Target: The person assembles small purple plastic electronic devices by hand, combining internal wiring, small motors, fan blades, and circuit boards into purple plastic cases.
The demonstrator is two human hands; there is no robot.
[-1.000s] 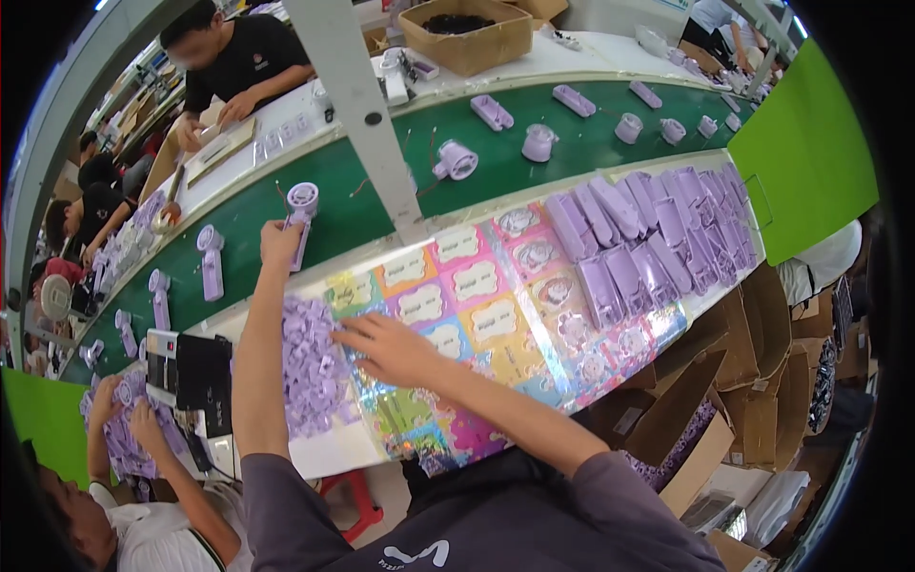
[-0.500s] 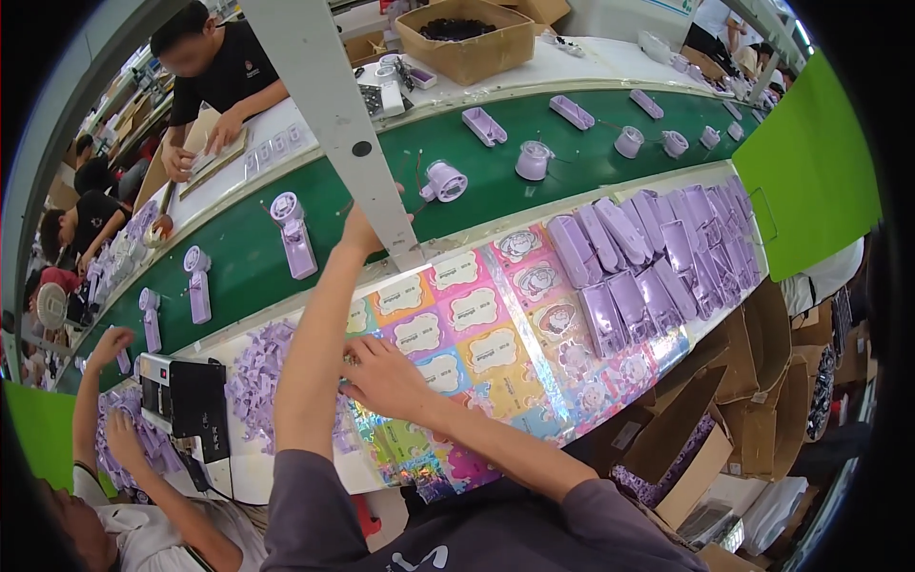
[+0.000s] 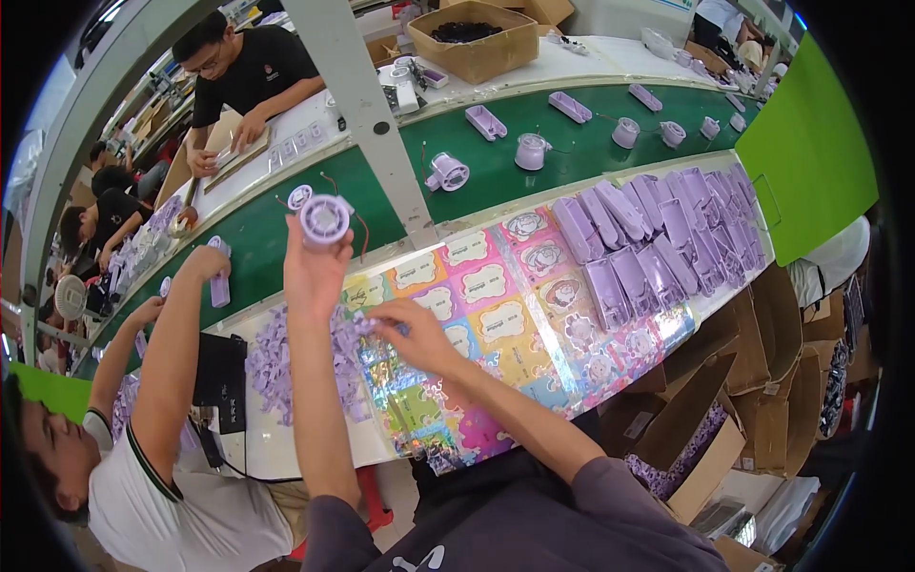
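My left hand (image 3: 316, 272) is raised near the belt's near edge, its fingers closed round a round light-purple fan head (image 3: 325, 219) with thin wires hanging from it. My right hand (image 3: 417, 336) is over the colourful printed sheets, thumb and fingers pinched at a small purple plastic piece (image 3: 363, 325). Beside that hand spreads a pile of small purple pieces (image 3: 276, 367). Behind the fan head, another purple part (image 3: 300, 196) shows partly on the green conveyor belt (image 3: 391, 176).
Purple half-shells (image 3: 658, 248) lie in rows on the printed sheets (image 3: 500, 324). A grey metal post (image 3: 381, 124) rises beside the belt. At left, a co-worker's hand (image 3: 205, 264) reaches to a purple handle (image 3: 220, 284); a black machine (image 3: 219, 381) stands nearby. Cardboard boxes (image 3: 705, 458) sit at right.
My left hand has come back from beside the post and now holds the fan head. My right hand has shifted slightly toward the belt. The co-worker at left has reached over the belt.
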